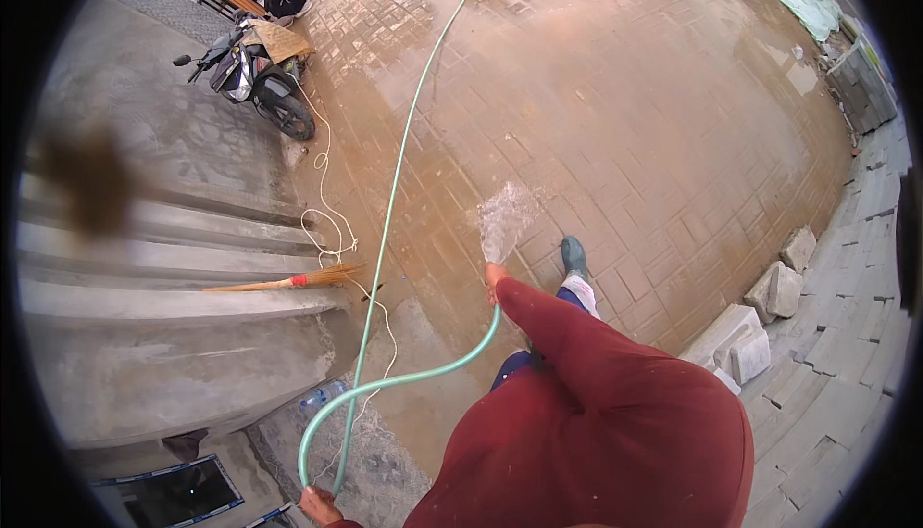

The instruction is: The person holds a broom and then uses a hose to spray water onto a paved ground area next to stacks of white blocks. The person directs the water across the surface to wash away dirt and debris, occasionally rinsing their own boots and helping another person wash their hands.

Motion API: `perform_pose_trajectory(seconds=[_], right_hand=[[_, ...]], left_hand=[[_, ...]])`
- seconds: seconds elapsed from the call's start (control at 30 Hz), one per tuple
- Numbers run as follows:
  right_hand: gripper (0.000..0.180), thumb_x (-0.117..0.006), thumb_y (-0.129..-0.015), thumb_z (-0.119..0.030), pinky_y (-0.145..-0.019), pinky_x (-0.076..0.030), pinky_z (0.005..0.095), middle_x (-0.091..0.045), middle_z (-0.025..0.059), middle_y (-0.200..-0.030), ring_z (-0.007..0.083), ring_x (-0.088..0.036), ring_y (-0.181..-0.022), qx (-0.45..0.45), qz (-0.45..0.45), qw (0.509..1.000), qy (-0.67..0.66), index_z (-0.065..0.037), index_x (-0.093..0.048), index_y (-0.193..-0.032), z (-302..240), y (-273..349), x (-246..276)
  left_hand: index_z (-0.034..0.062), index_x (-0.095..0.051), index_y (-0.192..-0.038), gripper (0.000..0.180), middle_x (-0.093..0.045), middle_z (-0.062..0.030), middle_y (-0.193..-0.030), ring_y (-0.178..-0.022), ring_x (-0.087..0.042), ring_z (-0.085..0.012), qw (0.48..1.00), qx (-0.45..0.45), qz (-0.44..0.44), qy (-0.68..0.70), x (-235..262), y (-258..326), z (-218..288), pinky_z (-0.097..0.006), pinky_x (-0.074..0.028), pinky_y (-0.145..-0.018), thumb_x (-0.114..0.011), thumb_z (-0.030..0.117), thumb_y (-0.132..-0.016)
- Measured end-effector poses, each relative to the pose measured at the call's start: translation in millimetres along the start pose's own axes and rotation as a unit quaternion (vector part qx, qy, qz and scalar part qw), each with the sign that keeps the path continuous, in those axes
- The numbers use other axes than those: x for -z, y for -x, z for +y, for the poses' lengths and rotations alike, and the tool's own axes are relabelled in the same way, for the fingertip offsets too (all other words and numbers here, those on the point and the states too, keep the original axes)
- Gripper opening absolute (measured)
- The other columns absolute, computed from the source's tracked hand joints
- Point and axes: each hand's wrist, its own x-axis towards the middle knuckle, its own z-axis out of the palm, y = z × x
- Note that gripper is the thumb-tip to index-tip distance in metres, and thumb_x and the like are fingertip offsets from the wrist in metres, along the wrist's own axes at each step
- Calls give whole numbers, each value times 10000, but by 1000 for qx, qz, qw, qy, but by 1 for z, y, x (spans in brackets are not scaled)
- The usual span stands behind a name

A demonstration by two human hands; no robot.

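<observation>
**Green hose (397,158) sends water (507,220) over wet brick paving (615,163)**

The brick paving takes up most of the view, brown and slick. Grey concrete steps (163,257) flank it on the left; close-set grey blocks (836,384) line the right. A motorbike (252,81) stands beyond the steps, at the paving's edge, probably to leave the middle free.

The hose runs from the far edge down to the person's left side, then loops back to the front, its mouth out over the paving. That slack loop likely gives the front end room to swing. A broom (298,281) lies by the steps, bristles toward the paving, apart from the hose.

The right arm reaches forward and down, the right hand (494,278) low before the body, fingers closed around the hose near its mouth. The water fans out there, perhaps because a thumb narrows the opening, though I cannot tell. The left hand (319,507), low at the bottom edge, has its fingers curled on the loop, seemingly to carry its weight.
</observation>
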Motion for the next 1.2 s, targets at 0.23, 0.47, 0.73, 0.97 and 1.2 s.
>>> perform_pose_trajectory(seconds=[0.23, 0.47, 0.73, 0.97, 1.2], right_hand=[[310, -444, -840, -335, -384, -207, 358, -318, 32, -505, 170, -316, -390, 51, 51, 996, 51, -131, -369, -619, -120, 15, 168], [278, -462, -827, -342, -387, -214, 347, -302, 29, -502, 160, -302, -399, 12, 106, 994, -27, -118, -395, -675, -205, -8, 285], [297, -435, -853, -394, -378, -216, 317, -310, 2, -510, 132, -296, -402, -9, 60, 998, -17, -127, -410, -725, -297, -48, 246], [300, -424, -868, -400, -368, -212, 309, -318, 0, -514, 131, -305, -393, 23, 52, 998, -24, -135, -418, -725, -388, -78, 198], [281, -416, -843, -376, -355, -211, 317, -304, -6, -494, 133, -299, -371, 26, 129, 990, -55, -166, -358, -665, -487, -116, 202]], left_hand=[[51, -487, -677, 493, -428, 11, -565, -509, -406, -91, 964, -63, -259, 4, -213, -60, 64, -264, -313, -465, -555, 476, -917], [80, -452, -686, 502, -392, 9, -559, -476, -397, -100, 924, 1, -379, 55, -359, -116, 128, -269, -343, -448, -544, 511, -926], [90, -417, -687, 463, -365, 14, -577, -491, -379, -103, 918, 60, -379, 94, -450, -172, 207, -274, -323, -456, -553, 455, -937], [85, -440, -687, 470, -387, 11, -577, -494, -401, -107, 922, 39, -379, 61, -488, -222, 245, -268, -340, -462, -555, 471, -929], [78, -474, -708, 452, -414, 15, -584, -498, -416, -94, 916, 93, -378, 93, -553, -304, 231, -257, -343, -461, -558, 464, -928]])
